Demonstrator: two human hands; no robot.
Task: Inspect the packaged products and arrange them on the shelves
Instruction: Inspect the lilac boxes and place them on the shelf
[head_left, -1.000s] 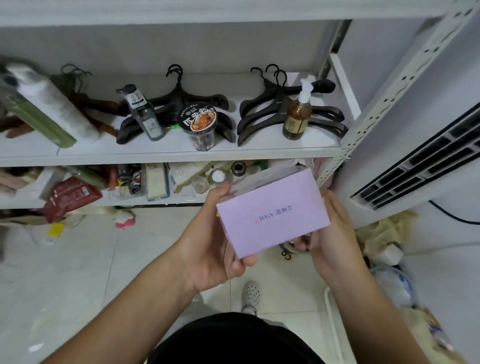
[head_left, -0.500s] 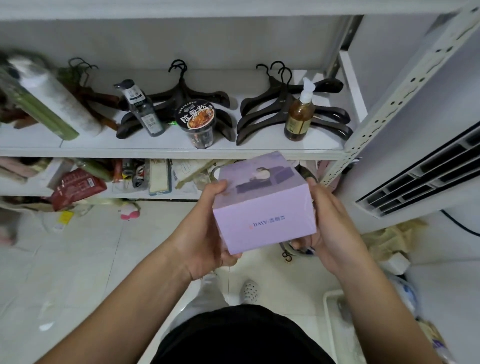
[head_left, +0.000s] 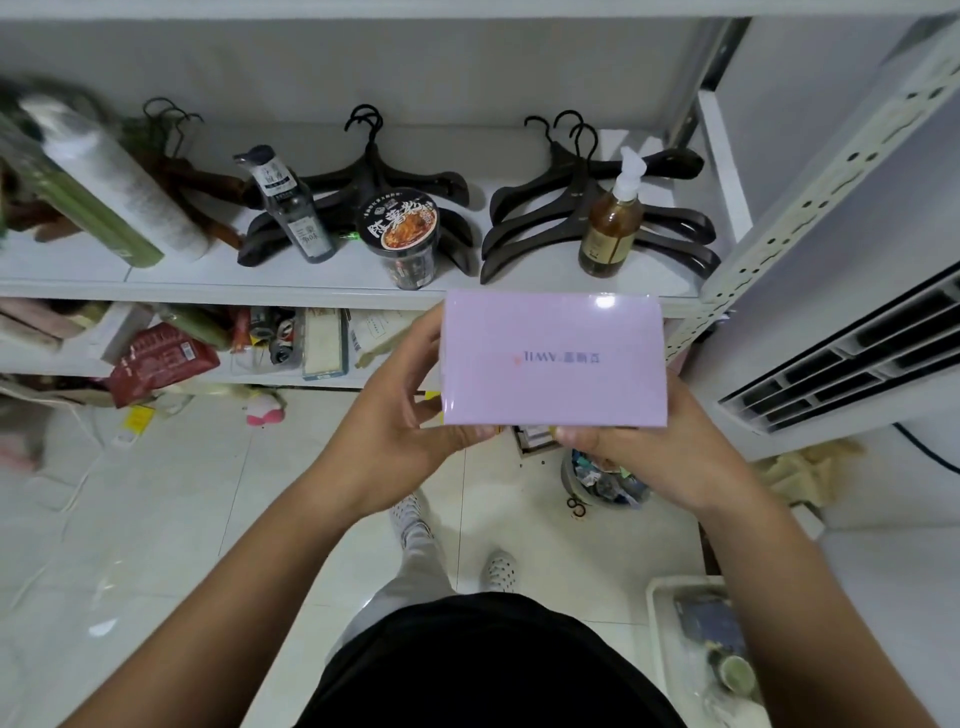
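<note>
A glossy lilac box (head_left: 553, 358) with small upside-down print on its broad face is held in front of the white shelf (head_left: 322, 283), at the level of its front edge. My left hand (head_left: 410, 415) grips the box's left side and lower corner. My right hand (head_left: 644, 457) holds it from below at the lower right. On the shelf stand a black noodle cup (head_left: 402, 234), a dark bottle (head_left: 293, 205) and an amber pump bottle (head_left: 613, 223).
Black hangers (head_left: 597, 208) lie on the shelf behind the bottles, and green and white bottles (head_left: 104, 182) lean at the left. The lower shelf (head_left: 171, 348) holds cluttered packets. A white air conditioner (head_left: 852, 353) stands right; a bin (head_left: 696, 639) sits on the floor.
The box has been turned in both hands: its pictured top face no longer shows, the broad lilac face now fronts me with print upside down, and it sits higher and further right.
</note>
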